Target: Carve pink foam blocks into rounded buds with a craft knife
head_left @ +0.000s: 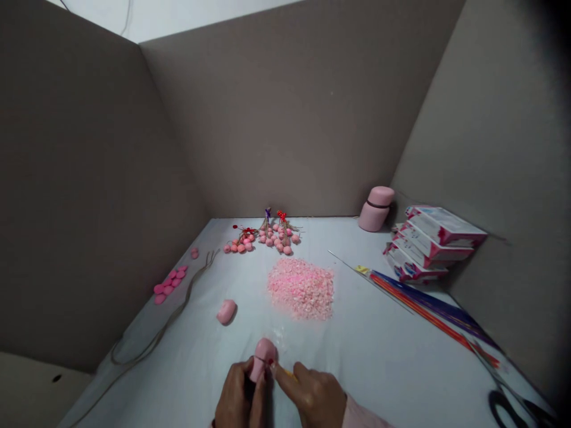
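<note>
Near the front edge, my left hand (241, 395) is closed around a smooth, rounded pink lump (264, 351) that looks like soap. My right hand (314, 389) is closed on a slim yellow-handled tool (291, 374), mostly covered by the fingers. Its index finger points at the lump's right side. A thin dark line crosses the lump at the fingers; whether it is a blade or a cut I cannot tell. A second pink lump (226, 311) rests on the table to the upper left. Beyond the hands lies a heap of pink shavings (301, 288).
Bundles of small pink balls (279, 238) lie at the back. Pink discs (169, 285) and twine (187, 297) are at left. A pink jar (377, 209), stacked boxes (430, 244), red and blue strips (414, 303) and scissors (508, 398) stand or lie at right. Grey panels (289, 119) enclose the table.
</note>
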Demonstrator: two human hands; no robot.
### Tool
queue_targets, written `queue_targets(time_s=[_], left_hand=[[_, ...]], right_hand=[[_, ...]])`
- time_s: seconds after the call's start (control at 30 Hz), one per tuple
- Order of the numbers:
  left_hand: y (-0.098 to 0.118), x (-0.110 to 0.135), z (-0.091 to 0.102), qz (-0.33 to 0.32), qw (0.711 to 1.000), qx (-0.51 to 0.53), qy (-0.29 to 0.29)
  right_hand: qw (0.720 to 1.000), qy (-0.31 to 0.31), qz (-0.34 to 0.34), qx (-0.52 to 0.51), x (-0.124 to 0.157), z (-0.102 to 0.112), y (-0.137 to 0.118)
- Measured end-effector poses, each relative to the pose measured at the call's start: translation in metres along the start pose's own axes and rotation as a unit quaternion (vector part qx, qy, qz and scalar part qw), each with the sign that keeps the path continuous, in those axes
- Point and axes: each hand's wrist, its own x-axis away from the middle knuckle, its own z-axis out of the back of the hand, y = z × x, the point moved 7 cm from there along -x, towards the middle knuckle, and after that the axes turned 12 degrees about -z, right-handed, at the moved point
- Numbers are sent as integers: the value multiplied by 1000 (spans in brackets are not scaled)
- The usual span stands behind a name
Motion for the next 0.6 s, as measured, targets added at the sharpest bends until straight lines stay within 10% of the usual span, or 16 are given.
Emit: queue_targets(time_s=[0.6], left_hand=[[-8, -4, -2, -24, 998, 58, 2]], right_hand=[[999, -3, -22, 40, 11, -3, 9]])
